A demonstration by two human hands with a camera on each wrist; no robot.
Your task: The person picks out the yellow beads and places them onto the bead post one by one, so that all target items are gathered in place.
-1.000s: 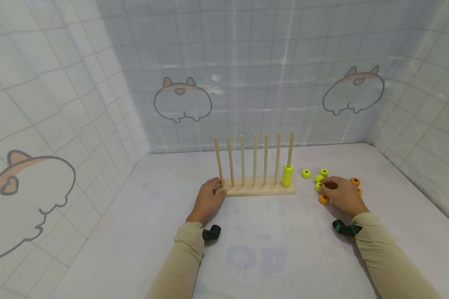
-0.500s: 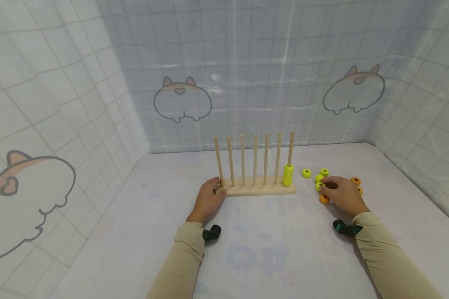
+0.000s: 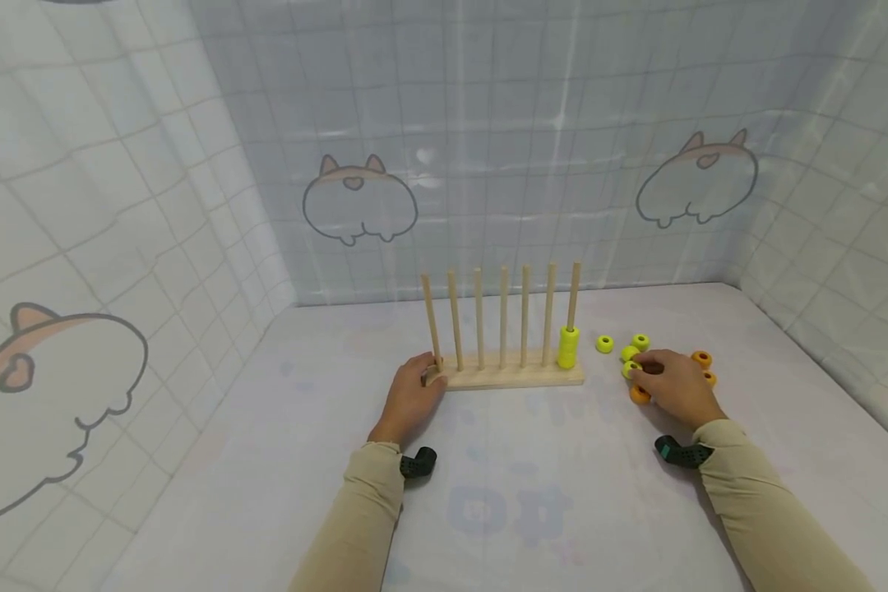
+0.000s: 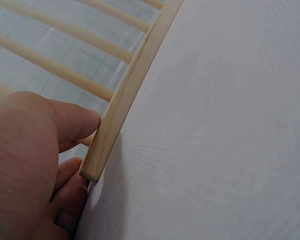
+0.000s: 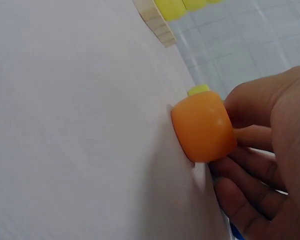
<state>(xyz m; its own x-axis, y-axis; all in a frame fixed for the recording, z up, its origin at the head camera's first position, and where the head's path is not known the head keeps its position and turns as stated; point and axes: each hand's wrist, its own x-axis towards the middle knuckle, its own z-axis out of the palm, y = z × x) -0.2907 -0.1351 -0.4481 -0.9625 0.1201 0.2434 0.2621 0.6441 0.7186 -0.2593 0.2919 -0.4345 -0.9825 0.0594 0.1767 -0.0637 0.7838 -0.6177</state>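
My left hand (image 3: 412, 395) grips the left end of a wooden base (image 3: 514, 376) that carries a row of upright wooden rods. In the left wrist view, the thumb (image 4: 85, 122) presses on the front edge while the other fingers go behind. A stack of yellow beads (image 3: 568, 349) sits on the rightmost rod; the other rods are bare. My right hand (image 3: 679, 388) pinches a yellow bead (image 3: 630, 370) between thumb and index finger, low at the table. An orange bead (image 5: 202, 126) stands in front of the fingertips in the right wrist view, hiding most of the pinch.
Other yellow beads (image 3: 604, 344) lie right of the base and behind the right hand's fingers. More orange beads (image 3: 701, 358) lie beyond its knuckles. A tiled-pattern sheet (image 3: 488, 164) with cartoon drawings rises behind and along both sides of the table (image 3: 518, 469).
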